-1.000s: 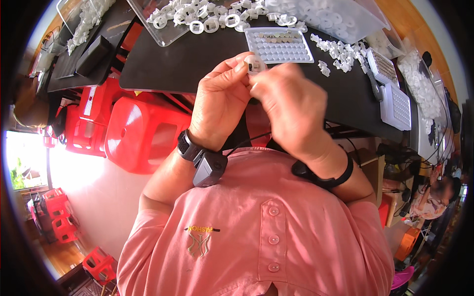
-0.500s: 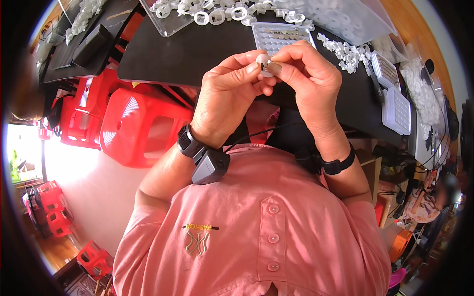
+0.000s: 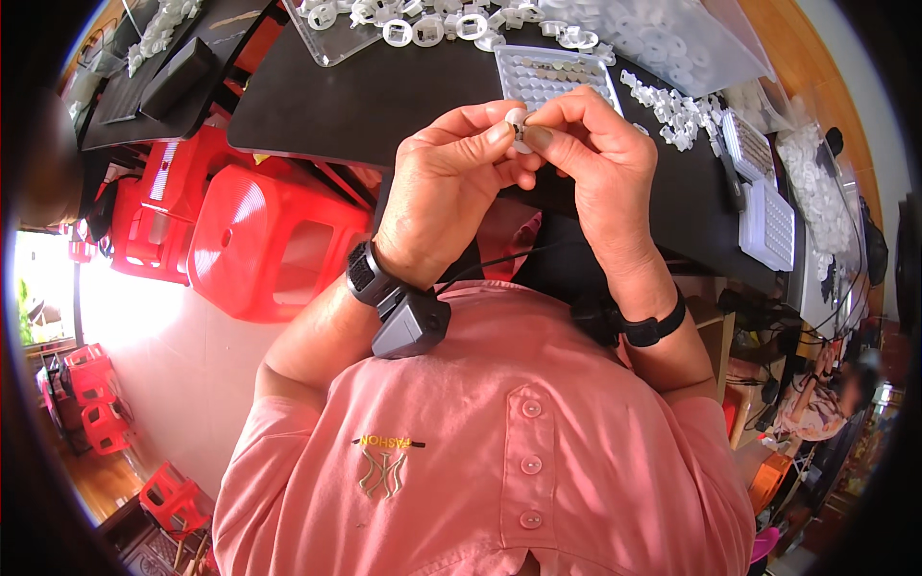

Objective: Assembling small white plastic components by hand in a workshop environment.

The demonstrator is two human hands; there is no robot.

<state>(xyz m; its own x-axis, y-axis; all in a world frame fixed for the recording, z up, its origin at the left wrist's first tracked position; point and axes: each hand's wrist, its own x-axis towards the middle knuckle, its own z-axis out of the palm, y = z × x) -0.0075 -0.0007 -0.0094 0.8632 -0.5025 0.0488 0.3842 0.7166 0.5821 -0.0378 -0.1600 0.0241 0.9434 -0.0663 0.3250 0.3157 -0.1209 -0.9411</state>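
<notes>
Over the near edge of the black table, both my hands meet at a small round white plastic part (image 3: 516, 117) with a dark opening in its middle. My left hand (image 3: 444, 178) pinches its left side between thumb and fingers. The thumb and forefinger of my right hand (image 3: 607, 158) press together at the part's right side; whether they hold a separate small piece there is hidden. Just behind the hands lies a pale tray (image 3: 523, 86) of round pockets, with silvery discs (image 3: 562, 71) in some of them.
Loose white ring-shaped parts (image 3: 427, 32) lie along the far side of the black table (image 3: 336, 106). A clear bag (image 3: 663, 43) of white rings and a heap of small white pieces (image 3: 677, 113) stand right of the tray. More trays (image 3: 766, 226) sit farther right. Red stools (image 3: 269, 240) stand at left.
The white part has tilted slightly between my fingers, and my right fingertips have shifted a little. Both hands keep their pinch. The whole view has moved slightly.
</notes>
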